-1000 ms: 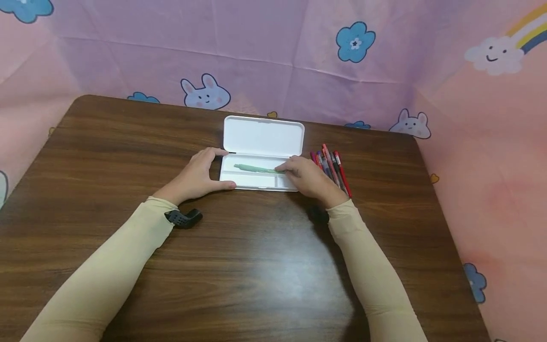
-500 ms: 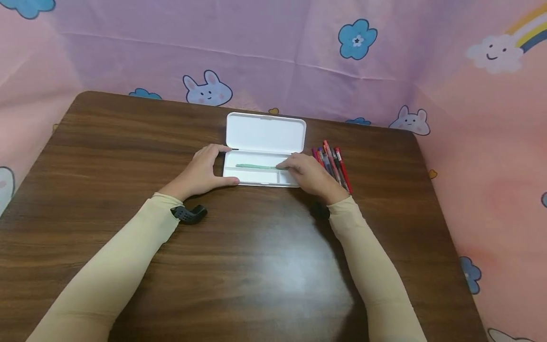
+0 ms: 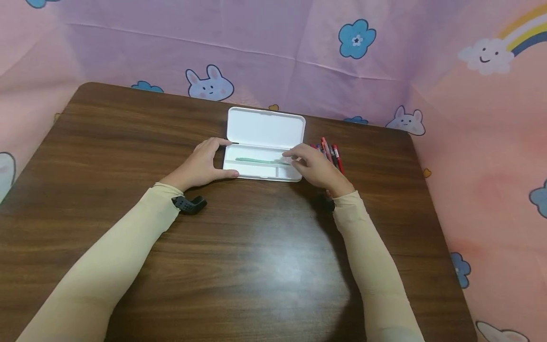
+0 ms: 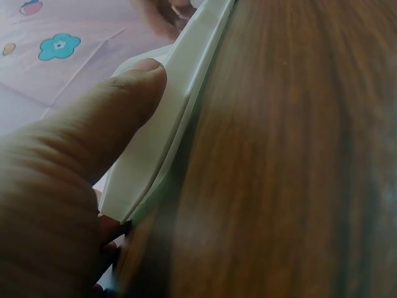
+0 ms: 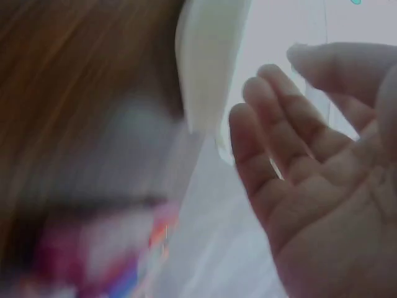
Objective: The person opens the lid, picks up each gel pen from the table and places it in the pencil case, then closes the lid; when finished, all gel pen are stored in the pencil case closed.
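Note:
A white pencil case point(image 3: 231, 166) lies with its lid point(image 3: 266, 128) raised at the back of the brown table. Inside, a green pen point(image 3: 256, 160) lies lengthwise in the long rear compartment. My left hand point(image 3: 194, 164) holds the case's left end, index finger at the hinge side and thumb on the front edge; the left wrist view shows that thumb point(image 4: 124, 112) on the white rim. Over the right part of the case hovers my right hand point(image 3: 318, 166). In the right wrist view its fingers point(image 5: 288, 121) are loosely bent, apart from the thumb, with nothing between them.
Several pens point(image 3: 332, 154), red, pink and dark, lie on the table point(image 3: 256, 251) to the right of the case, partly hidden by my right hand. A patterned cloth point(image 3: 273, 57) hangs behind the table and along its sides.
My right hand has let go of the green pen's right end and lifted slightly to the right. The pen now rests in the case. The left hand keeps its hold.

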The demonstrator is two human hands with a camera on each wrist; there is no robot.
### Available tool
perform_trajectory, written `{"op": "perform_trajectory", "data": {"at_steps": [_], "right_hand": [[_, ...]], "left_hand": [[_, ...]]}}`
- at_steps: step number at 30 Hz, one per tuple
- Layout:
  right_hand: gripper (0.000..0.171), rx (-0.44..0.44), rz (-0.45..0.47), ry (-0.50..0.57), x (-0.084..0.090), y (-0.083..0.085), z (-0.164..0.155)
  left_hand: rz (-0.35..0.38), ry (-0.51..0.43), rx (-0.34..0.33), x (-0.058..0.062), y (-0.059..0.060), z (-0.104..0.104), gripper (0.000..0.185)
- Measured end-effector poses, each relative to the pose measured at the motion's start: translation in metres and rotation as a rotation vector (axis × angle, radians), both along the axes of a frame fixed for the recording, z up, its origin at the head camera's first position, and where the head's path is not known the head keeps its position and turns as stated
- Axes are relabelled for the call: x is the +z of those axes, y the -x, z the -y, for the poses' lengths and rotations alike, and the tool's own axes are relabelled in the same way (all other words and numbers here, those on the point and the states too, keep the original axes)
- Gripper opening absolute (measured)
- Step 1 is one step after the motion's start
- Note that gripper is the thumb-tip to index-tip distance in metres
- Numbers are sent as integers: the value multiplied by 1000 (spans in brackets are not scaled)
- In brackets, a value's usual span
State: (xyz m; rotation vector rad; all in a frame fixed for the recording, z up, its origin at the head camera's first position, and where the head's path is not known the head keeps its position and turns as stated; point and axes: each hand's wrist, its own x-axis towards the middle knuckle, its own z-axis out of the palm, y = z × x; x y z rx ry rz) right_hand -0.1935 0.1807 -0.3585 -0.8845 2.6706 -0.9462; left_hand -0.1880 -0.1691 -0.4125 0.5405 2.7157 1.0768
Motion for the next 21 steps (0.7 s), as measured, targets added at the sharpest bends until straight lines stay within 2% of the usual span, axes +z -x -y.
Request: {"op": "perform_trajectory", "data": {"at_steps": [2,6,9,12,16,21], "right_hand": [[30,-50,-28,25,4,-4,-15],[36,-215,-48,36,7,-17,-59],[45,-345,7,18,4,-29,-96],[49,-437,120,-5,-2,-41,-124],[50,-469,232,-42,-7,-51,-141],[43,-466,250,-77,-8,-50,-143]], "left_hand": [[-1,-1,0,-1,1,-1,101],[2,2,7,-1,-1,0,101],[14,-3,17,-3,-3,1,101],[8,-4,16,-4,-3,2,101],[-4,0,12,-3,-2,2,100],[4,0,12,0,-1,-2,100]]}}
